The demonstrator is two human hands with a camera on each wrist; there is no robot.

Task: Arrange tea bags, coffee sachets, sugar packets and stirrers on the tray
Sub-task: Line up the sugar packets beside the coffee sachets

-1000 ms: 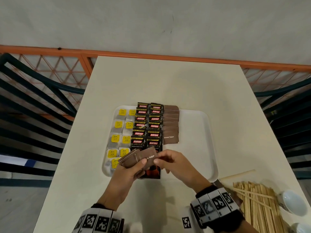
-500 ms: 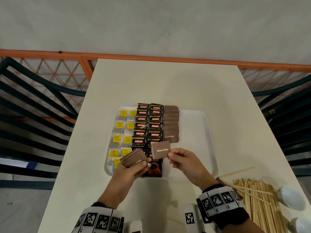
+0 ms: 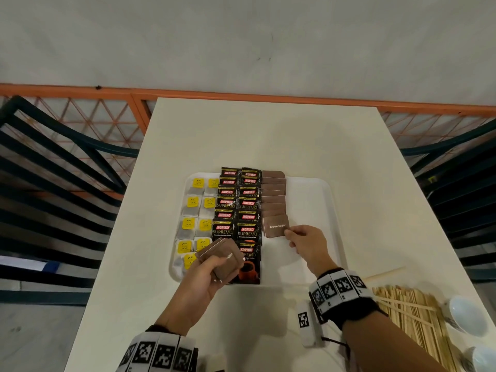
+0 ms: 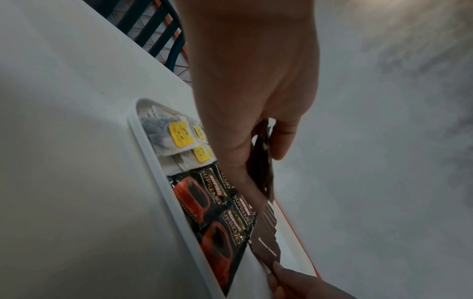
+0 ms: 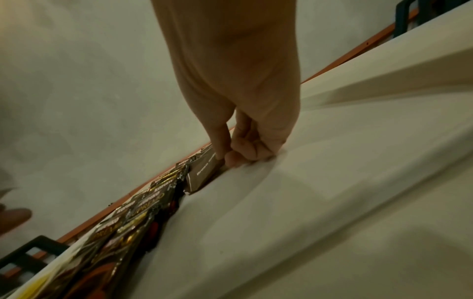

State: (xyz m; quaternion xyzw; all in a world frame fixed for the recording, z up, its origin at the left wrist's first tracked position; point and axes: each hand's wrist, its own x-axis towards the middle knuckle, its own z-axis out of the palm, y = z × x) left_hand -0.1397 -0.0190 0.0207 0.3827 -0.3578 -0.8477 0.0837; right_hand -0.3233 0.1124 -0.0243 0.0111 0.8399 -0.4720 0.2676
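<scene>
My right hand (image 3: 308, 244) pinched one brown paper sugar packet (image 3: 276, 226) marked "Brown Sugar" by its corner, thumb & forefinger closed on it, other fingers curled under w/ knuckles down on the white plastic tray (image 3: 319, 200). The packet lay just left of that hand, at the near end of the overlapping row of brown sugar packets (image 3: 273, 191) running away from my fingers, touching the last one. In the right wrist view it sat tilted, one edge on the tray floor.

My left hand (image 3: 206, 277) gripped a small stack of the same brown sugar packets (image 3: 222, 260), fingers wrapped round it, thumb on top, held above the tray's near-left part. Under & beyond that hand: two columns of black Kopiko Supremo coffee sachets (image 3: 237, 210), overlapped. Left of those, two columns of white tea bags w/ yellow square tags (image 3: 193, 210).

Tray sat on a cream rectangular table (image 3: 241, 135). Right of my right wrist, off the tray, a pile of thin wooden stirrers (image 3: 413, 318) lay on the table, w/ two small white bowls (image 3: 467, 312) just beyond it.
</scene>
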